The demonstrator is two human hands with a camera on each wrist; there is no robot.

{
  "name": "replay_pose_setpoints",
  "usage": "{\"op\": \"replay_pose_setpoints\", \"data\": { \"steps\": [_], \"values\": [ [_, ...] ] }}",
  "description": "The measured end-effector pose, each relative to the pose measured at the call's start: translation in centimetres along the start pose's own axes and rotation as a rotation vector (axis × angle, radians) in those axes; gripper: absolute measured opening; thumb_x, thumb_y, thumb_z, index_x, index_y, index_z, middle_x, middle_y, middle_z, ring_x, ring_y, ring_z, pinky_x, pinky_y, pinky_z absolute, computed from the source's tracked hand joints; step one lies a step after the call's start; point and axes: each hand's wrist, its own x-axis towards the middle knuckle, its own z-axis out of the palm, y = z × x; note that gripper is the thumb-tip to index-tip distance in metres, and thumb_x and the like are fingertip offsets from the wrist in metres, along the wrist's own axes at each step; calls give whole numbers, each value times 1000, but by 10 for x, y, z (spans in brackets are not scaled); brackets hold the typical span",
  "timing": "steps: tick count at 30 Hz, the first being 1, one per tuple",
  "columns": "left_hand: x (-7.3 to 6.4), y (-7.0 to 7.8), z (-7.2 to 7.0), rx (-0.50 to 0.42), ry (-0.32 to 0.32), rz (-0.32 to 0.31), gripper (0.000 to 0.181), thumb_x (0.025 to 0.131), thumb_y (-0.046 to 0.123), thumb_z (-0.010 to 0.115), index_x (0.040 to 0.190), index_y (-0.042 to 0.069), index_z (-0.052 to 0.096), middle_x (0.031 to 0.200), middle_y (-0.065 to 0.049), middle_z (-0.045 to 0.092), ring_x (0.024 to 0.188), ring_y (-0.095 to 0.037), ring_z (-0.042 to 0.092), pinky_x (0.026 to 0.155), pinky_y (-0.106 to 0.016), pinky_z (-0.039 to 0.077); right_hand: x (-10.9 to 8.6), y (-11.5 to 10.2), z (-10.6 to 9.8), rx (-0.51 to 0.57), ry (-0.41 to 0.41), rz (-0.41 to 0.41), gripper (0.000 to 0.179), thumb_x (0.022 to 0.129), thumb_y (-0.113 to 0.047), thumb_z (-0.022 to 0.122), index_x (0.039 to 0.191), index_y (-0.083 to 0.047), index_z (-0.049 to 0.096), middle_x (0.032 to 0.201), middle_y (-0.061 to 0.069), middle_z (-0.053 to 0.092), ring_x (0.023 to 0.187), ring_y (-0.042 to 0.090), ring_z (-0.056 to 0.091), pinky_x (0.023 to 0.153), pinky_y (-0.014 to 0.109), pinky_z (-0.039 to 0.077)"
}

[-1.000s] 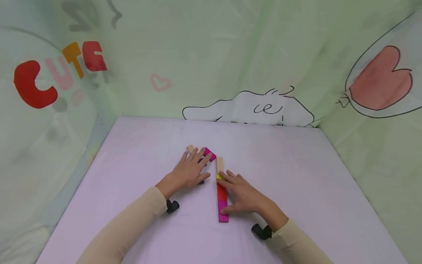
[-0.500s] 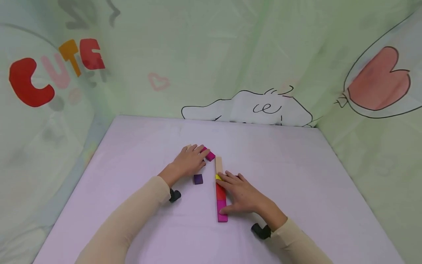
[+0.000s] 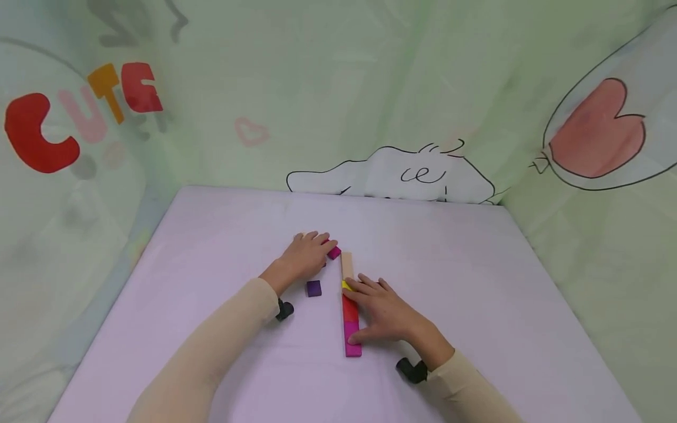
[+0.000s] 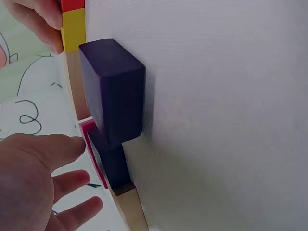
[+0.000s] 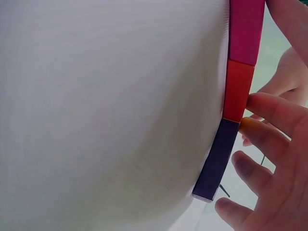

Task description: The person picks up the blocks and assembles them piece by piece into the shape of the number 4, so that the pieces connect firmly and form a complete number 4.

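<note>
My left hand reaches over a far cluster of blocks, its fingertips at a magenta block. In the left wrist view its thumb and fingers are spread beside a dark purple block and a plain wooden block. Another dark purple block sits apart, nearer me. My right hand rests with spread fingers on a row: plain wood, yellow block, red block and magenta block. The right wrist view shows a dark purple block against the red one, under that hand.
A pale lilac tabletop lies around the blocks. Behind it hangs a green fabric backdrop with printed letters, a heart and a cartoon figure. Black wrist cameras hang close to the table beneath both sleeves.
My left hand shifts slightly away from me and draws its thumb in, uncovering the nearer dark purple block. My right hand stays on the row. The whole view drifts a little left.
</note>
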Motion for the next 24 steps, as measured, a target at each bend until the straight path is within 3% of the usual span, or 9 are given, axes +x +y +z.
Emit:
{"op": "replay_pose_setpoints", "data": {
  "steps": [14, 24],
  "values": [
    [6, 4, 7, -3, -2, 0, 51, 108, 34, 51, 158, 24, 44, 165, -6, 41, 153, -31, 38, 121, -59, 34, 0, -1, 3, 9, -8, 26, 97, 74, -58, 87, 155, -19, 50, 166, 4, 39, 158, 37, 24, 122, 70, 21],
    [11, 5, 13, 16, 64, -5, 47, 107, 35, 54, 152, 25, 52, 158, -8, 50, 143, -29, 51, 117, -55, 39, -1, 0, 3, -1, -4, 21, 99, 73, -58, 86, 156, -20, 48, 167, 2, 38, 158, 36, 23, 122, 70, 22]
  ]
}}
